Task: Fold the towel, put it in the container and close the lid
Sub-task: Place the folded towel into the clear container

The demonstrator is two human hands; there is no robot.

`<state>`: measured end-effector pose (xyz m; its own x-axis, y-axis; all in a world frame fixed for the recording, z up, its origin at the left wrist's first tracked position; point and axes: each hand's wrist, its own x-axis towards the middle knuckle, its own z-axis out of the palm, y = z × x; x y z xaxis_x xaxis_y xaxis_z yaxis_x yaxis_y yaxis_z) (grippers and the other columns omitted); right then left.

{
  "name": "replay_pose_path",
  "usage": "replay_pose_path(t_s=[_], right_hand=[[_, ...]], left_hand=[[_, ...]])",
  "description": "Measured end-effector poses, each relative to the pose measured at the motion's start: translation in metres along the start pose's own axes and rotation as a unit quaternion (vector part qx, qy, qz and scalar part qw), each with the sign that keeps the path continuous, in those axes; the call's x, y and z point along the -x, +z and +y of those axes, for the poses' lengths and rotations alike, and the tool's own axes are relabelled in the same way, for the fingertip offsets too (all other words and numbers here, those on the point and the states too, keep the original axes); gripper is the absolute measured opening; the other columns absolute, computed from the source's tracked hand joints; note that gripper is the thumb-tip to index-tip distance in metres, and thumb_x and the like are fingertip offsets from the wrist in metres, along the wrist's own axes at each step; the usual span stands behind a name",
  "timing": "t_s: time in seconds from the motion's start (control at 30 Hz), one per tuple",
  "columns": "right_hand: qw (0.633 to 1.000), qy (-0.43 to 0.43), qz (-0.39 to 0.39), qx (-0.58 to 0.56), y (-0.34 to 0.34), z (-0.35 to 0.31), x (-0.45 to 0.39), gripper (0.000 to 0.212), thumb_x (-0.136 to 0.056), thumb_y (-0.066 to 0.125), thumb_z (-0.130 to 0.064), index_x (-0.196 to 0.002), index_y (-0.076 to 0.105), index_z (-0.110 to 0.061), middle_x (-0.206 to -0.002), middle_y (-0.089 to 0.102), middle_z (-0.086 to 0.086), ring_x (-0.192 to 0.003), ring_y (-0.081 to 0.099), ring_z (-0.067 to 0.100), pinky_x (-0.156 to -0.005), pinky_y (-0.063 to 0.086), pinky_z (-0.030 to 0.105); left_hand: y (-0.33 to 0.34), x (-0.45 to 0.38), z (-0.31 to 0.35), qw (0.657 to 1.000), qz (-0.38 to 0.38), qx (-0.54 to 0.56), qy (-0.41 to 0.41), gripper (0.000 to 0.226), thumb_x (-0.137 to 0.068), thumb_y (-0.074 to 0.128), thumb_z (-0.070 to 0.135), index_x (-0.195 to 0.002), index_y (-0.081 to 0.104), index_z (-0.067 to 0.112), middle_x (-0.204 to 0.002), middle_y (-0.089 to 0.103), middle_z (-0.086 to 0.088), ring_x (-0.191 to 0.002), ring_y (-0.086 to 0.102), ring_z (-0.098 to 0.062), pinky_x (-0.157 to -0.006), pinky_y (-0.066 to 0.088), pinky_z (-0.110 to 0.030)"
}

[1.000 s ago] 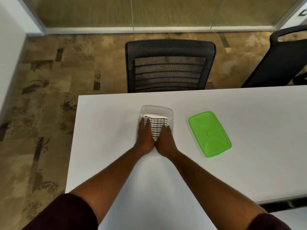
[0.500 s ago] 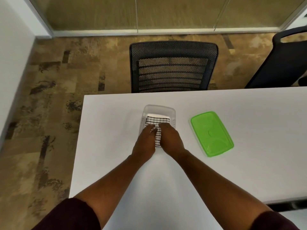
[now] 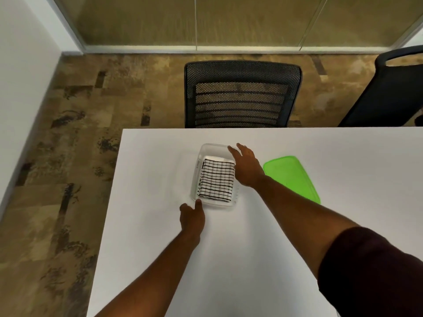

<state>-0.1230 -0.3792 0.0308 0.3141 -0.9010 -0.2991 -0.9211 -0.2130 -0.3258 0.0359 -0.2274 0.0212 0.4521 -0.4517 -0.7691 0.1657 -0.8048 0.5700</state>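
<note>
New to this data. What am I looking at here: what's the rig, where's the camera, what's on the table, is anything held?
There is no robot here. A person works with two bare hands, and the only camera is a wide-angle one on their head, looking forward and down, so the arms enter from the bottom of the picture.

On the white table stands a clear plastic container with a folded black-and-white checked towel lying inside it. The green lid lies flat on the table to the right of the container, so it is not closed yet.

Nothing is held. The left hand is at the container's near left corner, its fingers at the rim. The right hand is open along the container's right side, reaching to the far corner. Two black chairs stand beyond the table.
</note>
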Motion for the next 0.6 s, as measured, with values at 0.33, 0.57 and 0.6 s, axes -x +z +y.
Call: replay_pose_path(t_s=[0.33,0.57,0.6], right_hand=[[0.988,0.026,0.059,-0.138,-0.012,0.01,0.015,0.067,-0.098,0.06,-0.024,-0.157,0.03,-0.011,-0.143,0.053,0.018,-0.129,0.054,0.034,-0.109,0.043,0.046],[0.977,0.052,0.119,-0.171,0.003,0.023,0.099,0.06,-0.094,0.068,-0.034,-0.143,0.05,-0.004,-0.112,0.067,0.014,-0.11,0.062,0.029,-0.093,0.046,0.036],[0.977,0.055,0.117,-0.171,0.006,0.022,0.113,0.057,-0.095,0.067,-0.036,-0.141,0.053,-0.007,-0.107,0.068,0.012,-0.105,0.063,0.027,-0.087,0.046,0.034]], left_hand=[[-0.009,0.009,0.023,0.992,-0.028,0.123,-0.017,0.02,-0.091,0.05,0.001,-0.082,0.065,0.011,-0.082,0.065,-0.011,-0.072,0.058,-0.023,-0.075,0.05,-0.036],[-0.034,0.019,0.013,0.993,-0.069,0.079,0.053,0.027,-0.099,0.045,0.009,-0.111,0.069,0.012,-0.107,0.073,-0.012,-0.1,0.067,-0.028,-0.097,0.056,-0.05],[-0.037,0.021,0.009,0.994,-0.064,0.064,0.066,0.028,-0.1,0.043,0.009,-0.106,0.069,0.016,-0.103,0.072,-0.009,-0.097,0.066,-0.026,-0.095,0.056,-0.047]])
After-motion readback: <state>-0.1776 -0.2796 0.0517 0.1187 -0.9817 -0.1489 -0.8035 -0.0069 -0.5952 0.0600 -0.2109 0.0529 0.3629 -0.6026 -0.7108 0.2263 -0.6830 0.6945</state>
